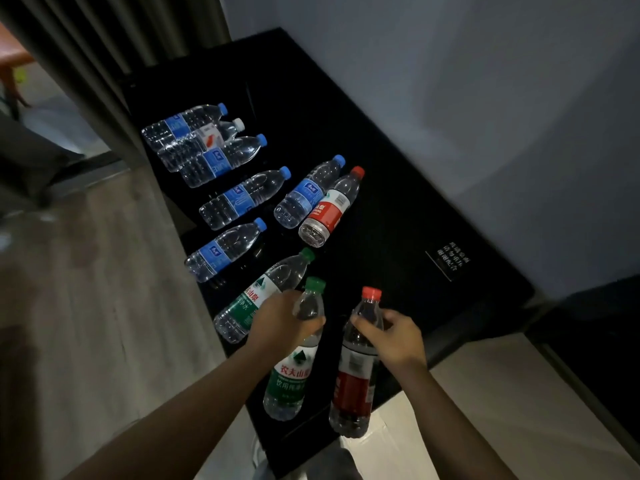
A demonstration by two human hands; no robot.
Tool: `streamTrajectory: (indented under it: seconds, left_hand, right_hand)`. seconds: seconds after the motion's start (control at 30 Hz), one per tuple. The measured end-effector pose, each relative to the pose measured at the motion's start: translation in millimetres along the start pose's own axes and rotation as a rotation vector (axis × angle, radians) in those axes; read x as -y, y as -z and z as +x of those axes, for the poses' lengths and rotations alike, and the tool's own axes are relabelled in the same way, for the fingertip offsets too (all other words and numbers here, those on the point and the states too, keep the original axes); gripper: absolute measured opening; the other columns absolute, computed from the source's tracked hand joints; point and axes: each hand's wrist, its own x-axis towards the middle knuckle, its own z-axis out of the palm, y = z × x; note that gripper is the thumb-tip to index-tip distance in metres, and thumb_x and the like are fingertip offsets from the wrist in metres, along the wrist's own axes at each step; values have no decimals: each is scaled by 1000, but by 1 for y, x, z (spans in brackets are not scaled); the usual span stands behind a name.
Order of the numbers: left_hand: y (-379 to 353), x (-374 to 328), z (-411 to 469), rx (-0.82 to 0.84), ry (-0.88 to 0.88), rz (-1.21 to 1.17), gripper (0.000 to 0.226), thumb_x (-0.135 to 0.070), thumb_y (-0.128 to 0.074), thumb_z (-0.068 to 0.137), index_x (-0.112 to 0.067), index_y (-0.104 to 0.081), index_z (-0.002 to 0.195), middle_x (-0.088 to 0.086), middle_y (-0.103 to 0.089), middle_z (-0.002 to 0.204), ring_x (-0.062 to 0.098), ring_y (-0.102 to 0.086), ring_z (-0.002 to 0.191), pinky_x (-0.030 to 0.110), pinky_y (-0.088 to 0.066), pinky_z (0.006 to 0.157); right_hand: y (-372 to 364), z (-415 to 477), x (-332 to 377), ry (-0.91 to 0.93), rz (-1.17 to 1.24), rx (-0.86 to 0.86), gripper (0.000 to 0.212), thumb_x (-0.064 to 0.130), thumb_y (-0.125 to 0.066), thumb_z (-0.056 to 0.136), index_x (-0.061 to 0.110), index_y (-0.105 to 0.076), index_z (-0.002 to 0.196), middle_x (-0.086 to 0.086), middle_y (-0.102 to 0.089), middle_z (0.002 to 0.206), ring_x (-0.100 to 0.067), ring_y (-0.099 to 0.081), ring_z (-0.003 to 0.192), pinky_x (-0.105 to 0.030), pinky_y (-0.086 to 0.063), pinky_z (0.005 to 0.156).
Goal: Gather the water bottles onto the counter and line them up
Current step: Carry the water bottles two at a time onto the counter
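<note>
At the near end of the black counter (398,220), the left hand (280,322) grips a green-capped bottle (292,375) just below its neck. The right hand (391,336) grips a red-capped bottle (353,386) likewise, the 2 side by side. Just beyond lies a green-label bottle (256,299), then a blue-label bottle (225,252) and another blue bottle (242,199) along the left edge, a blue-capped bottle (308,192) touching a red-label bottle (329,207) to their right, and farthest a cluster of 3 (221,161), 1 white-capped.

农夫山 — on the green-labelled bottle (292,375); counter sign (448,263) unreadable.
</note>
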Motion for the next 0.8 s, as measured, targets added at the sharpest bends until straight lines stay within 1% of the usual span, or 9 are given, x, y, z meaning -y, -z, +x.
streamTrajectory:
  seconds: [0.07, 0.17, 0.27, 0.4, 0.5, 0.57, 0.63, 0.7, 0.8]
  left_hand:
    - [-5, -4, 6, -12, 22, 30, 23, -32, -78, 75, -26, -58, 65, -12, -63, 57, -8, -60, 57, 7, -38, 42]
    - [-13, -7, 13, -23, 30, 146, 31, -37, -76, 77, -31, -48, 66, -15, -52, 60, 0, -52, 54, 12, -34, 44]
    - [-21, -6, 21, 4, 40, 178, 24, -38, -77, 76, -25, -57, 79, -12, -60, 70, 2, -57, 64, 16, -39, 51]
    - [-30, -6, 32, 25, 92, 219, 34, -40, -77, 76, -15, -61, 92, -3, -65, 82, 13, -62, 74, 23, -43, 57]
    - [-34, -5, 38, 9, 102, 257, 33, -41, -75, 77, -16, -56, 86, -6, -58, 73, 12, -58, 69, 20, -35, 50]
    - [-36, -3, 40, 13, 109, 265, 31, -39, -75, 79, -15, -55, 84, -8, -53, 68, 7, -53, 63, 18, -31, 47]
    - [-39, -1, 42, 31, 109, 282, 33, -39, -74, 79, -12, -58, 89, -5, -57, 73, 9, -53, 64, 19, -33, 48]
    - [-43, 1, 42, 47, 118, 289, 36, -39, -73, 80, -10, -60, 97, 2, -64, 85, 15, -58, 75, 23, -40, 57]
    - [-44, 1, 42, 59, 133, 297, 40, -40, -74, 79, -10, -61, 101, 5, -66, 95, 16, -58, 81, 26, -41, 65]
  right_hand:
    - [-2, 8, -1, -34, -32, 9, 23, 45, -76, 76, 25, -70, 86, 7, -70, 80, -9, -66, 77, -29, -54, 69]
    - [-4, 13, -4, -55, -48, -4, 28, 46, -75, 77, 18, -69, 81, 0, -71, 78, -14, -67, 74, -35, -54, 71]
    - [-6, 16, -8, -43, -38, -4, 29, 45, -74, 78, 17, -71, 82, -3, -71, 76, -16, -67, 73, -36, -54, 70]
    - [-8, 21, -13, -62, -41, -10, 29, 47, -75, 76, 18, -70, 77, 3, -67, 68, -13, -65, 65, -27, -48, 56]
    - [-9, 24, -17, -70, -52, -24, 32, 48, -74, 77, 18, -66, 69, 7, -58, 56, -5, -57, 53, -16, -33, 42]
    - [-9, 26, -21, -92, -53, -34, 38, 50, -73, 77, 17, -60, 63, 6, -53, 51, -2, -51, 43, -14, -29, 36]
    - [-8, 27, -24, -110, -50, -37, 40, 50, -73, 77, 17, -58, 60, 5, -51, 49, 0, -51, 40, -13, -31, 35]
    - [-7, 29, -25, -118, -50, -33, 39, 50, -73, 77, 16, -60, 62, 5, -54, 51, 5, -53, 43, -12, -33, 36]
    - [-8, 29, -24, -131, -61, -23, 38, 51, -72, 77, 16, -62, 67, 4, -56, 54, -3, -54, 44, -17, -31, 37]
